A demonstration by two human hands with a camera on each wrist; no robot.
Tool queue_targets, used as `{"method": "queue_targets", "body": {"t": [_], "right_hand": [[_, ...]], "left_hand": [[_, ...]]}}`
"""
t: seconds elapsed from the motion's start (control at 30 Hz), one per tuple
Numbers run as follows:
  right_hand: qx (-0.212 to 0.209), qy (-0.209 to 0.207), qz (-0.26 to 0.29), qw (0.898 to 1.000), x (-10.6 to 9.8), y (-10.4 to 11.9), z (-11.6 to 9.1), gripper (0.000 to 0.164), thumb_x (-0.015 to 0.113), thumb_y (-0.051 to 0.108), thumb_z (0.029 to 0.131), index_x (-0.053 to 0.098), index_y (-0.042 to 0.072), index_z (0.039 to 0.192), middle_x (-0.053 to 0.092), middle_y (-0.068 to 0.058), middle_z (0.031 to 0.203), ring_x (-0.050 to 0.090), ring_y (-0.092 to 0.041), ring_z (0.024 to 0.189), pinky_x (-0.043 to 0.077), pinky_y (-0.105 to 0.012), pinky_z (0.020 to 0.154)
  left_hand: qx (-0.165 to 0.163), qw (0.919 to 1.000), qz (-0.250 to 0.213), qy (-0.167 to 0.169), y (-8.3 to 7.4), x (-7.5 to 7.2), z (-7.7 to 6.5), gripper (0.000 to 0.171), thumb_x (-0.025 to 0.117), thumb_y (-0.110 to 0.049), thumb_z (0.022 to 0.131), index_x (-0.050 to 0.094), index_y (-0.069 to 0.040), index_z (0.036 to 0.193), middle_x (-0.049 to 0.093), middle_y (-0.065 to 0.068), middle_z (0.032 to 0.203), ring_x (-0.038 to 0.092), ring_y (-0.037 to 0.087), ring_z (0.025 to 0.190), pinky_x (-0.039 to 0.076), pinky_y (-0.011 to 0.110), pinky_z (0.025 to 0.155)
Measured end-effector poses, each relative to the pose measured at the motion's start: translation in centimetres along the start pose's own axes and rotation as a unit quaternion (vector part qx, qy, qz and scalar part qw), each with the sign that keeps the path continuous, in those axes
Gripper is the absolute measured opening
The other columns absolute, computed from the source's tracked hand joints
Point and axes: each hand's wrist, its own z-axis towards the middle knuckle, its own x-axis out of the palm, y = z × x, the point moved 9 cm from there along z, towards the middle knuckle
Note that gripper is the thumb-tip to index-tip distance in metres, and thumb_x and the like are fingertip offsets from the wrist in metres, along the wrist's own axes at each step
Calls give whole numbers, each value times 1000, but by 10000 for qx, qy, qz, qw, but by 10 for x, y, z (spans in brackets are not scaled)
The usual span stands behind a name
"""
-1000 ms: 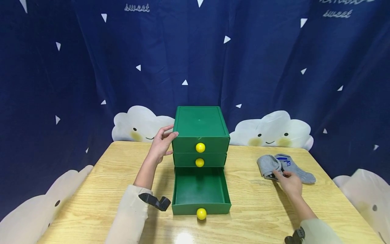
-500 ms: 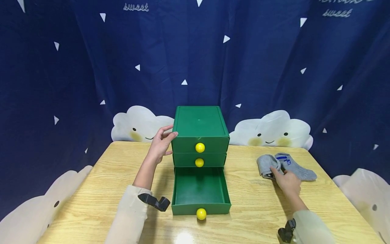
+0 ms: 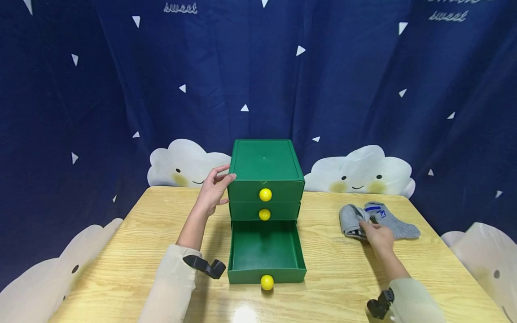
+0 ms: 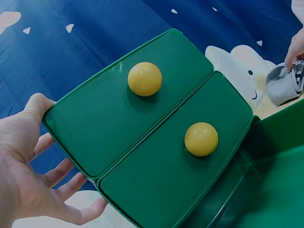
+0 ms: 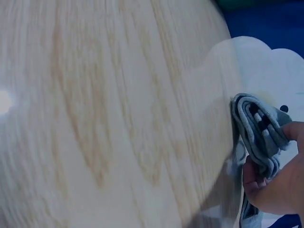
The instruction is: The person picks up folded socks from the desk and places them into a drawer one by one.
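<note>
At the table's right side my right hand (image 3: 378, 237) pinches a folded grey sock (image 3: 349, 220) between thumb and fingers. The right wrist view shows the layered fold of this sock (image 5: 251, 123), with dark and white stripes inside. Beside it lies a second grey sock (image 3: 396, 226) with blue marks, partly behind the hand. My left hand (image 3: 212, 192) rests against the left side of a green drawer unit (image 3: 264, 161), thumb at its upper front corner. Its fingers (image 4: 61, 173) are spread along that side, not curled round anything.
The unit's bottom drawer (image 3: 242, 277) is pulled out towards me, with nothing lying in it. Its two upper drawers are pushed in, each with a yellow knob (image 3: 265, 194). The wooden table (image 3: 323, 260) ends at a dark blue curtain (image 3: 258, 67) with cloud shapes.
My right hand has shifted slightly left and now pinches the folded sock, whose near edge has lifted and turned a little. The left hand and the drawer unit stay put.
</note>
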Motion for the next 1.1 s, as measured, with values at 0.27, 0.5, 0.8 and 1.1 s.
{"method": "queue_targets", "body": {"t": [0.27, 0.5, 0.8, 1.1], "right_hand": [[-130, 261, 333, 9990, 1, 14, -7, 64, 54, 42, 90, 44, -3, 134, 37, -28, 142, 55, -34, 103, 49, -42, 86], [-534, 771, 745, 9928, 3, 30, -19, 65, 52, 34, 94, 27, 3, 145, 19, -22, 153, 51, -30, 111, 56, -33, 70], [-1467, 1070, 482, 9822, -3, 59, -42, 58, 49, 29, 96, 28, 4, 144, 44, -27, 136, 54, 1, 79, 55, -34, 67], [-1812, 1371, 790, 9706, -3, 88, -69, 51, 54, 23, 95, 34, 4, 139, 59, -2, 87, 57, -3, 69, 55, -29, 61]], "left_hand": [[25, 10000, 43, -17, 0, -1, 1, 48, 58, -36, 91, 43, -30, 136, 41, 7, 137, 37, 28, 132, 44, 61, 92], [37, 10000, 14, -17, 0, -2, 1, 48, 59, -35, 90, 43, -30, 136, 41, 8, 138, 38, 29, 132, 43, 61, 92], [41, 10000, 53, -3, 0, 0, 2, 48, 58, -35, 91, 42, -30, 136, 41, 8, 138, 37, 29, 132, 44, 61, 92], [46, 10000, -1, 19, 0, 0, 2, 49, 58, -34, 91, 42, -27, 136, 40, 10, 138, 36, 30, 133, 43, 62, 92]]}}
